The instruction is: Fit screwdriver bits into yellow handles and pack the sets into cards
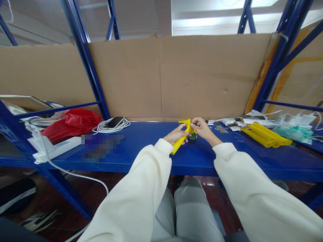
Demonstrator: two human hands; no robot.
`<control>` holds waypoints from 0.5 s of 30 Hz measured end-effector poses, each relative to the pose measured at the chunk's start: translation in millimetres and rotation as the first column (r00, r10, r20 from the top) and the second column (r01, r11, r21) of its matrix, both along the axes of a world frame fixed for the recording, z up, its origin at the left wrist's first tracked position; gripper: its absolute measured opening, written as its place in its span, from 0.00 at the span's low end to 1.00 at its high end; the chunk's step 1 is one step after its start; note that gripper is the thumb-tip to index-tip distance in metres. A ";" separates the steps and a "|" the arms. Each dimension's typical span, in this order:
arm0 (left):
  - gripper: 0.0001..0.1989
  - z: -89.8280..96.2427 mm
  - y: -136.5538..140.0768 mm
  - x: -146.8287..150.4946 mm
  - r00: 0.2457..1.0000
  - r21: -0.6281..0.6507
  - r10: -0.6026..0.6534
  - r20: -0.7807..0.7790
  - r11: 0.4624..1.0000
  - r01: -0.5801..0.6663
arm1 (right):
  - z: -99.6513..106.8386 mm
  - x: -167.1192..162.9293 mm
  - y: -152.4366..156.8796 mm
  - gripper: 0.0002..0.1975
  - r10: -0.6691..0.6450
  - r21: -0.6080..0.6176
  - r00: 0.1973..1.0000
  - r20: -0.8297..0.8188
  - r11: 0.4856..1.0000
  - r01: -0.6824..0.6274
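My left hand (176, 135) is wrapped round a yellow roll of thin, film-like material (178, 145), which slants down toward the table's front edge. At the roll's upper end, the yellow material spreads out in loose flaps. My right hand (199, 127) pinches these flaps between thumb and fingers, close beside the left hand. Just under both hands, a small dark green and black object (193, 136) rests on the blue table (148, 148); it is partly hidden and I cannot make out its kind.
Several similar yellow rolls (267, 134) lie at the right, near white packets (252, 119) and a pale green bag (295, 132). At the left are a phone (114, 122) on a coiled white cable (101, 128), a red plastic bag (75, 122) and a long white box (64, 148). Cardboard (202, 77) stands behind.
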State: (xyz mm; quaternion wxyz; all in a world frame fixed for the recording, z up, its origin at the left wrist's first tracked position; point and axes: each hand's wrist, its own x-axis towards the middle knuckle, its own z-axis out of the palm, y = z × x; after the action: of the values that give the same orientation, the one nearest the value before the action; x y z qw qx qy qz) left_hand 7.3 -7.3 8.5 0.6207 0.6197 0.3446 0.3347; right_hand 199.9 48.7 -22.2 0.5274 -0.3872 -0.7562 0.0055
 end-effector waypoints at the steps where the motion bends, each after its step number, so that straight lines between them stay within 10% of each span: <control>1: 0.33 0.6 -0.7 -0.3 1.000 -0.005 -0.003 0.007 1.000 0.003 | -2.2 1.1 2.3 0.13 -0.012 -0.014 1.000 -0.022 1.000 0.012; 15: 0.28 6.1 -8.1 1.1 0.985 -0.051 0.120 0.126 0.992 -0.114 | -14.8 9.9 18.7 0.22 -0.219 -0.140 0.975 0.026 0.965 0.220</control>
State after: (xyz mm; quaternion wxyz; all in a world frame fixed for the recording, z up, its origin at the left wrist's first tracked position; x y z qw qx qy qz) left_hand 8.4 -15.4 14.6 0.6343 0.5618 0.3466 0.4023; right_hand 209.8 67.4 -37.0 0.4921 -0.5051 -0.7090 -0.0011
